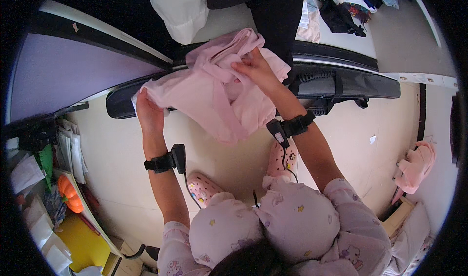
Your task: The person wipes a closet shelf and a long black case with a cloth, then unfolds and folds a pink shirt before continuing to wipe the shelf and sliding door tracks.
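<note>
A pale pink garment [204,96] of thin cloth hangs crumpled between my hands, above the floor in front of my knees. My left hand [150,109] grips its left end, where some white cloth shows at the edge. At the upper right, my right hand [252,67] pinches the bunched cloth between thumb and fingers. A darker pink band and a seam or zip run through the upper folds. Part of the right hand's fingers is hidden by the fabric. Each wrist wears a black strap with a small device and a cable.
Behind the garment a long black padded bag [354,82] lies along the wardrobe base. A white garment [179,12] hangs above. Folded clothes [340,16] fill a compartment at upper right. A purple door panel [73,75] stands left, near an orange toy pumpkin [70,194].
</note>
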{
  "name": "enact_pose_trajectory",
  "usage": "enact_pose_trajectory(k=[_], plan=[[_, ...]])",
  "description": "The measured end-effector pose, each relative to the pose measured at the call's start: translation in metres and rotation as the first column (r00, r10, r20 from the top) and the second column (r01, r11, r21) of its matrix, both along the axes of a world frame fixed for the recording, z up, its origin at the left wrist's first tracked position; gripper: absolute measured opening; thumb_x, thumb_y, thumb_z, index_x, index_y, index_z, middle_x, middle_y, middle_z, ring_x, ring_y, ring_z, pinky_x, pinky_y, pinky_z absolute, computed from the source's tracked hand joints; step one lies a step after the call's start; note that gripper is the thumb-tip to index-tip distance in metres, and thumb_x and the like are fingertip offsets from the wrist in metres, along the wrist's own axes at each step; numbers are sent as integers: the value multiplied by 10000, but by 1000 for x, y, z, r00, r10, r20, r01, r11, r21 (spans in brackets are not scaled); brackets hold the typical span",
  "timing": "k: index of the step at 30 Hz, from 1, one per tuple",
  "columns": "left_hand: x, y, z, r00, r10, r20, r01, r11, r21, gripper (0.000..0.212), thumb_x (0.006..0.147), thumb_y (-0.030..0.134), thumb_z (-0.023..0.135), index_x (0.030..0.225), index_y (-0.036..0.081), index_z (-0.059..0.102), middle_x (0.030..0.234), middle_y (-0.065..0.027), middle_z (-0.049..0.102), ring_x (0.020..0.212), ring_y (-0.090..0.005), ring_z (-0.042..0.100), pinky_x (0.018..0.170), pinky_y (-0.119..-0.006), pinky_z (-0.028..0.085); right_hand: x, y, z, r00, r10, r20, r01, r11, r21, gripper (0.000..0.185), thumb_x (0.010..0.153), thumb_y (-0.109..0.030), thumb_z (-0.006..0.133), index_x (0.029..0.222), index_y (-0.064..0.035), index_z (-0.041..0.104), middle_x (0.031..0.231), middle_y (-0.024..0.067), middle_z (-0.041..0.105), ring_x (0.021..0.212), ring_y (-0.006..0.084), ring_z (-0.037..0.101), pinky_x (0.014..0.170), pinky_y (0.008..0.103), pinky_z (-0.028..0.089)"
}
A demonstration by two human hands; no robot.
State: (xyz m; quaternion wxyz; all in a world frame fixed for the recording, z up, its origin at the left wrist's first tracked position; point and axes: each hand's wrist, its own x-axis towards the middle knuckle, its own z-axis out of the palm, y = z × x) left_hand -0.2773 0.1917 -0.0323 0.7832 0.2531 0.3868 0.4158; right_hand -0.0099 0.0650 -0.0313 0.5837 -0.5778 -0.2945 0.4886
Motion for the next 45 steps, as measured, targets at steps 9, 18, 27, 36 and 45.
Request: enact_pose_trajectory(k=[9,18,27,36,45], plan=[[-5,-29,15,565,106,-818,625,592,509,426,740,-33,511,1150,69,455,1093,-84,535,978,-271,520,782,-331,435,-13,-82,2,903,377,-206,-429,768,-476,571,774,-58,605,1283,-91,347,1002,103,578,873,164,578,705,282,491],[55,-24,-28,362,494,-790,821,233,522,295,722,88,589,1015,78,552,1021,-119,539,914,-341,493,792,-409,405,27,-47,3,231,-23,973,29,999,17,300,696,-171,628,965,-55,566,876,116,569,806,286,558,688,367,462],[51,-13,-39,378,522,-765,724,349,595,112,794,105,493,888,56,530,818,-130,534,785,-320,500,709,-399,403,28,-26,-4,45,75,996,28,997,-76,170,671,-140,594,810,-51,554,864,107,531,779,265,530,706,347,434],[22,-28,72,704,338,-625,391,549,738,173,906,127,397,795,6,453,635,6,401,606,-70,347,543,-217,331,42,-63,73,995,50,81,-68,968,240,277,742,-51,447,1012,-22,500,944,28,532,842,106,480,811,236,378],[2,-46,103,600,35,-799,791,122,599,392,556,37,715,919,21,569,780,-77,547,675,-222,535,622,-260,420,29,-76,101,562,230,795,-308,950,-57,242,735,-201,676,857,-19,574,754,115,610,657,215,608,599,279,452]])
